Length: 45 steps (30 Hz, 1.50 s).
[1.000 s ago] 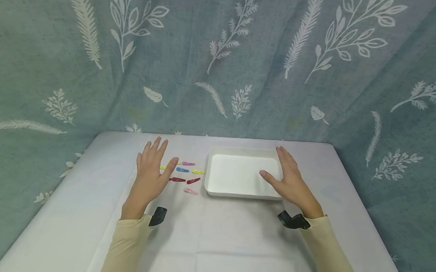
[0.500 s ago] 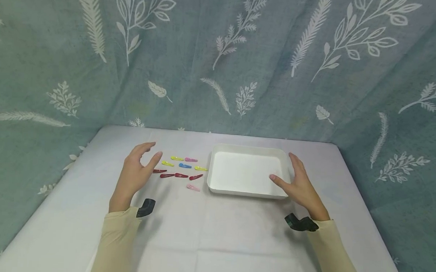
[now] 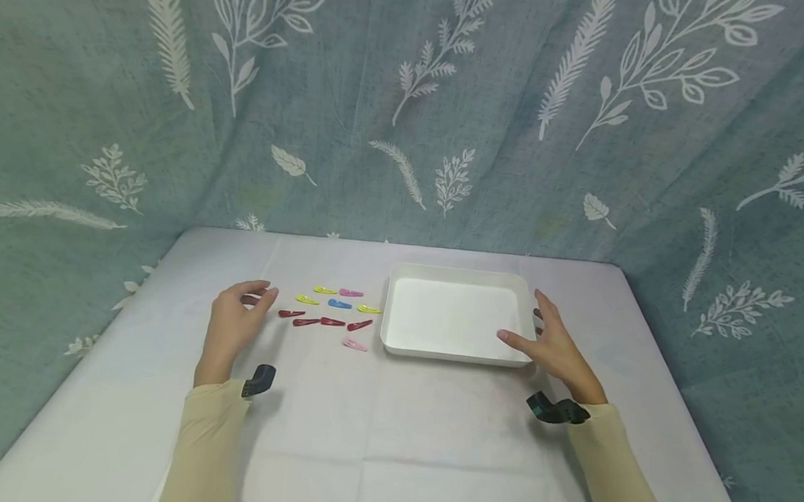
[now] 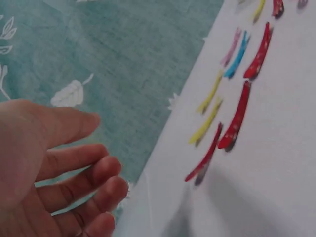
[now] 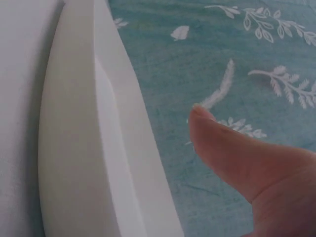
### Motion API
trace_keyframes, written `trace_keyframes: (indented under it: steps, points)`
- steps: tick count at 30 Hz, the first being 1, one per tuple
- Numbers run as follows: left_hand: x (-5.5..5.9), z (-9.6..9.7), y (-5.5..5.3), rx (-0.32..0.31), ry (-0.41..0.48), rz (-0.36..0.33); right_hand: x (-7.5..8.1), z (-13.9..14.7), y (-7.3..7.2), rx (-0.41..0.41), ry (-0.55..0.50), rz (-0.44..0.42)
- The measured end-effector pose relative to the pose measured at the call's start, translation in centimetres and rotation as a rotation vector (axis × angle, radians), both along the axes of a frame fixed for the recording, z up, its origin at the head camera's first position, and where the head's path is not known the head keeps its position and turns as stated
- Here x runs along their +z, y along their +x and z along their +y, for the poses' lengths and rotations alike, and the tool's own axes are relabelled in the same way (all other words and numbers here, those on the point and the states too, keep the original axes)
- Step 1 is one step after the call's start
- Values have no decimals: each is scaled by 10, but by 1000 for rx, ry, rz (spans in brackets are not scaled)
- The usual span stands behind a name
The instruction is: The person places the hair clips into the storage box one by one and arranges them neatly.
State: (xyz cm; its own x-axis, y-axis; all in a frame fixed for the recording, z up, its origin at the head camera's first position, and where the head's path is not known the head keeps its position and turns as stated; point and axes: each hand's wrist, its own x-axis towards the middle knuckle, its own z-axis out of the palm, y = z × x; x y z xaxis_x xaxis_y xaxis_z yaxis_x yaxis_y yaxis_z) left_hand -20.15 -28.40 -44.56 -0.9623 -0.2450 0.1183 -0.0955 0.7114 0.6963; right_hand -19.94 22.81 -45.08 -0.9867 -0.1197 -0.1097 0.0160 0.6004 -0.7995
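Several snap hair clips lie loose on the white table, among them a dark red hair clip (image 3: 291,313), a yellow hair clip (image 3: 307,299), a blue hair clip (image 3: 339,303) and a light pink hair clip (image 3: 354,344). My left hand (image 3: 229,326) is just left of them, fingers loosely bent; the left wrist view shows nothing held. To the right of the clips stands a shallow white tray (image 3: 454,358). At its right side is my right hand (image 3: 561,352), thumb over the tray and fingers outside the wall. Whether it touches the tray, I cannot tell.
A white cloth covers the table (image 3: 369,427). Behind it and along both sides hangs a blue-green curtain (image 3: 351,183) with white leaf prints. Each wrist wears a black camera mount (image 3: 259,380).
My left hand has moved left and lower, its spread fingers now bent, uncovering more red and yellow clips. My right hand stays by the tray. The head view has shifted slightly.
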Motion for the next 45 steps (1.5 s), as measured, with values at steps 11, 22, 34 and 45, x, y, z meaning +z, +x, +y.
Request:
trace_keyframes:
  steps: [11, 22, 34, 45]
  points:
    - [-21, -7, -5, 68, 27, -151, -11, 1, -2, -12, 14, -112]
    - [-33, -10, -11, 89, -6, -209, -22, -1, -3, 14, 65, -123]
    - [-35, -1, -12, 139, -31, -274, -21, -3, -6, 17, 80, -132]
    - [-37, 5, -14, 179, -51, -284, -19, -4, -5, 25, 73, -151]
